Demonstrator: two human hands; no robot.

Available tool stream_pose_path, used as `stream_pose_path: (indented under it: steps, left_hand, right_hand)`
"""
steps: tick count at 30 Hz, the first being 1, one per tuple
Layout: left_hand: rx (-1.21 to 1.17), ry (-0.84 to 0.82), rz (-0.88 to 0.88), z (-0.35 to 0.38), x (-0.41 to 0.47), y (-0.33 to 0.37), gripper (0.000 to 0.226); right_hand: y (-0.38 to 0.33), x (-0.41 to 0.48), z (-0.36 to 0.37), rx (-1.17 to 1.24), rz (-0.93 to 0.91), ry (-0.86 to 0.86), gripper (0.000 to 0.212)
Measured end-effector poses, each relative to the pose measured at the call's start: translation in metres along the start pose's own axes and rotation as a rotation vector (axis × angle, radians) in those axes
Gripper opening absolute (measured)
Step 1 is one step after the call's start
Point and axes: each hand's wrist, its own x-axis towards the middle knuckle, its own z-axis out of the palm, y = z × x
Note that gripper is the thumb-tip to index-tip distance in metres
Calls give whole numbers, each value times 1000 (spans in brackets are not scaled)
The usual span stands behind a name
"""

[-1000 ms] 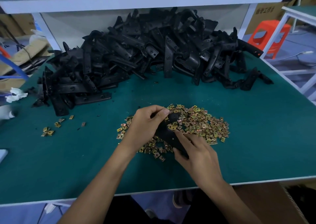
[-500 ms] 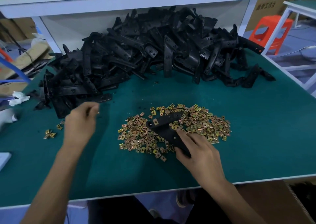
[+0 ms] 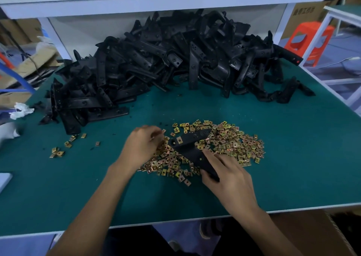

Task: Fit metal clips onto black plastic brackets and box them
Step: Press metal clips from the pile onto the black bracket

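Broadly, a green-topped workbench point(image 3: 293, 158) carries a heap of black plastic brackets point(image 3: 156, 66) behind a spread of brass-coloured square metal clips point(image 3: 234, 144). A lone black plastic bracket point(image 3: 191, 144) lies on them, its near end gripped by the right hand point(image 3: 228, 177). The left hand point(image 3: 142, 144) curls blurred fingers among the clips; any hold is unclear.

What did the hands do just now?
The left hand swung out left, then came back to the clip pile; whether it pinches a clip is blurred. The right hand kept holding the bracket on the pile. The bracket heap stayed put.
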Motion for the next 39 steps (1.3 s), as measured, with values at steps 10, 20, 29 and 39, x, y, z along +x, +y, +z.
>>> stream_pose_path:
  steps: [10,20,29,39]
  left_hand:
    - [101,-12,-106,20,33,14,13]
    - [-254,-27,-196,2,32,23,29]
    - [-1142,-123,-442,-8,22,54,16]
    - [-1222,-81,-455,-15,19,61,17]
  right_hand:
    - [2,0,2,-5,5,-15,59]
    - [0,0,1,1,14,-8,58]
    - [-2,1,-3,0,14,-30,56]
    - [-2,2,-3,-9,-7,-27,56]
